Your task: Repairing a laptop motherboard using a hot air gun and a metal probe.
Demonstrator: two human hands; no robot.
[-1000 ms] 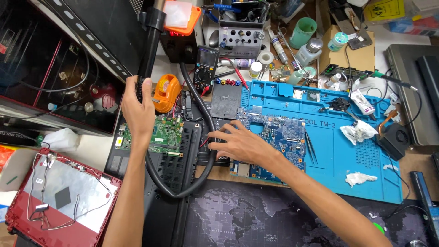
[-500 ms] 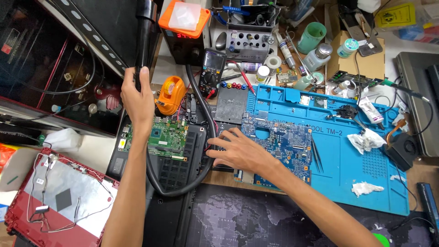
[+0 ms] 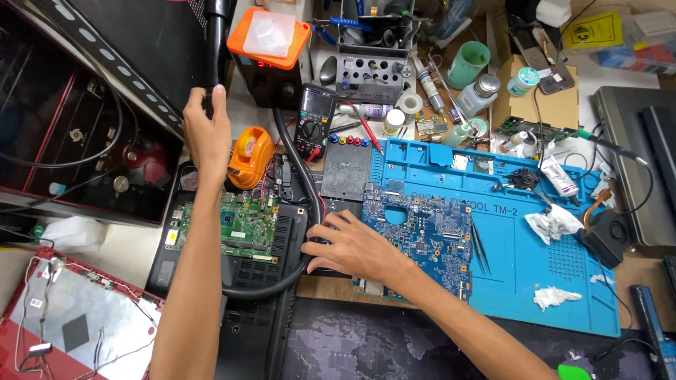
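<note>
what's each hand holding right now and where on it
The left hand grips the black tube-shaped handle at its lower end. The right hand holds nothing; it rests flat at the blue circuit board's left edge.

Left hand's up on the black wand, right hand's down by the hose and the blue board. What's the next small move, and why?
Probably bring the black wand down toward the blue board. The left hand grips it high above the bench, its thick black hose looping down under the right hand, which rests at the board's edge as if steadying it. The tip is out of view.
</note>
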